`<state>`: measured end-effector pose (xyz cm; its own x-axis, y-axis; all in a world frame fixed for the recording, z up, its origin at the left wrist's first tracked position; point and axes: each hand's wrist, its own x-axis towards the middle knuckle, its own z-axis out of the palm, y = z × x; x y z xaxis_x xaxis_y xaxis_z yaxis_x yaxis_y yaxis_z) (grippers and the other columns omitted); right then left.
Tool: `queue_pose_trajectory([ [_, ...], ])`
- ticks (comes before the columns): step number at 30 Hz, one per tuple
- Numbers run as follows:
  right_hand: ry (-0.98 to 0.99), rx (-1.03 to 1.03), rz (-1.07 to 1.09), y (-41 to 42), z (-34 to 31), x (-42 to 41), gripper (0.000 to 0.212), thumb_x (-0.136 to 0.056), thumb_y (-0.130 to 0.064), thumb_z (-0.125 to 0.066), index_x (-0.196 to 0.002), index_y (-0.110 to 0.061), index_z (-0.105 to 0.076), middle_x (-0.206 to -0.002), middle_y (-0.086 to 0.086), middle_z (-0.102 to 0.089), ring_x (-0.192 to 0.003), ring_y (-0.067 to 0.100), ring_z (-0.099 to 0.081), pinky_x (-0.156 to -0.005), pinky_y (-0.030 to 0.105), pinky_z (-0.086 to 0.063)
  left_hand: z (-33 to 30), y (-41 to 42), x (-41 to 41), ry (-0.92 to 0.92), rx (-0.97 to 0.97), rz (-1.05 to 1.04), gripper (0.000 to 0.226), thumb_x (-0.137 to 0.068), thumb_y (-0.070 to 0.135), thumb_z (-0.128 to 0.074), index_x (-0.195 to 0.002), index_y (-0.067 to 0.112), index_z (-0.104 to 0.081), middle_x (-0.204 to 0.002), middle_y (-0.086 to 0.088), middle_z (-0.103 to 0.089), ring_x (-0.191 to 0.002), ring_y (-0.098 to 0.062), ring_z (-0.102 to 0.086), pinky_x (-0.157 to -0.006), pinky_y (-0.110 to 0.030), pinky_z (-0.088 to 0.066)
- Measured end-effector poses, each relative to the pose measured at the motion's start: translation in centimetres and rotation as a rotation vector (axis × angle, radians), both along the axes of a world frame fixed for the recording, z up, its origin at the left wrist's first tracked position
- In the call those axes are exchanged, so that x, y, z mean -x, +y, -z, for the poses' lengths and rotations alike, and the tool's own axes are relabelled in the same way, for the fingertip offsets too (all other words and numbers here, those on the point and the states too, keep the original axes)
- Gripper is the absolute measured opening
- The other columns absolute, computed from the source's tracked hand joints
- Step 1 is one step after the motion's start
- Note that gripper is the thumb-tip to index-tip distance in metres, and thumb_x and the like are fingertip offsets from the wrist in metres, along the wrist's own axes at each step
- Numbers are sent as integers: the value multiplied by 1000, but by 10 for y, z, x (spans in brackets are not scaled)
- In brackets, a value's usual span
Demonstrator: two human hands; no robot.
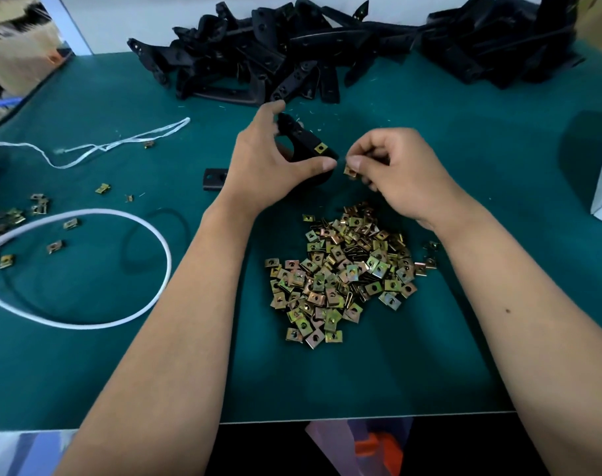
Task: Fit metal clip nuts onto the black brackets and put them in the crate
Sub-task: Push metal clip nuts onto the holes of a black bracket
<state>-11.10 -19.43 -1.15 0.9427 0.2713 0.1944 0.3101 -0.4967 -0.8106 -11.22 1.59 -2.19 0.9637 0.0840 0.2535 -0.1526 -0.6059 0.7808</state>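
A heap of loose clip nuts (340, 269) is lying at 6 o'clock below my hands, spare brackets (292, 53) piling at 12, white cord (86, 269) looping at 9. My left hand (268, 166) is gripping a black bracket (303, 139), one fitted nut (321, 148) showing; my right hand (395, 173), at 3 o'clock of it, is pinching a clip nut (350, 171) just beside the bracket's end.

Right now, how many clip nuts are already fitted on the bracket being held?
1. One clip nut sits on the held bracket near its right end, in the left hand. The right hand pinches a second nut, not yet fitted. The left hand may hide others.
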Motion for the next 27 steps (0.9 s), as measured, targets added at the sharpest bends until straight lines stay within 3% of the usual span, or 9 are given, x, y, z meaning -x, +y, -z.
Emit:
queue_pose_trajectory([
  [5, 11, 127, 9, -4, 2, -4, 7, -100, -17, -65, -96, -21, -68, -82, -7, -68, -74, 8, -63, -73, 28, -51, 1, -5, 2, 9, -32, 40, 121, -63, 61, -90, -159, 15, -34, -158, -6, -46, -145, -17, -41, -120, -35, -36],
  [8, -37, 234, -10, -4, 3, -5, 6, -101, -19, -65, -97, -23, -66, -85, -13, -62, -78, 2, -59, -71, 24, -45, 1, -8, 1, 43, -45, 95, 123, -62, 64, -89, -160, 14, -33, -161, -4, -42, -149, -17, -37, -123, -37, -31],
  [10, -45, 193, 16, -4, 3, -6, 6, -102, -19, -62, -98, -22, -65, -84, -13, -62, -74, 3, -59, -69, 23, -46, 1, -10, 2, 50, -43, 112, 122, -63, 62, -89, -160, 14, -33, -161, -4, -41, -149, -17, -36, -123, -34, -30],
  [13, -27, 76, 93, -6, 4, -8, 8, -104, -20, -59, -100, -19, -67, -84, -7, -67, -68, 9, -63, -70, 31, -54, 0, -14, 5, 42, -23, 125, 120, -63, 59, -91, -158, 14, -34, -158, -3, -44, -147, -15, -38, -119, -27, -30],
  [16, -14, -9, 136, -8, 4, -10, 12, -103, -21, -60, -98, -25, -71, -78, -9, -67, -62, 1, -61, -70, 30, -56, -2, -20, 9, 34, -28, 163, 114, -62, 54, -94, -153, 13, -38, -150, -2, -53, -138, -19, -50, -118, -38, -38],
  [19, -8, 5, 117, -8, 5, -10, 16, -103, -22, -61, -94, -30, -72, -75, -10, -69, -58, -1, -60, -66, 28, -54, -4, -23, 11, 17, -49, 185, 112, -62, 52, -95, -151, 13, -40, -146, -1, -56, -130, -24, -57, -112, -43, -44],
  [23, 20, 74, 76, -6, 6, -10, 13, -104, -20, -58, -96, -26, -67, -79, -8, -66, -57, 8, -59, -60, 27, -49, -5, -23, 13, 7, -56, 187, 111, -62, 51, -95, -151, 13, -40, -146, 0, -56, -127, -25, -58, -110, -43, -46],
  [27, -39, 81, 75, -7, 5, -11, 11, -103, -20, -58, -98, -21, -68, -83, -11, -64, -68, 3, -56, -70, 30, -48, -7, -24, 15, -4, -64, 192, 112, -62, 51, -95, -152, 14, -40, -146, 0, -56, -128, -26, -58, -110, -43, -46],
])
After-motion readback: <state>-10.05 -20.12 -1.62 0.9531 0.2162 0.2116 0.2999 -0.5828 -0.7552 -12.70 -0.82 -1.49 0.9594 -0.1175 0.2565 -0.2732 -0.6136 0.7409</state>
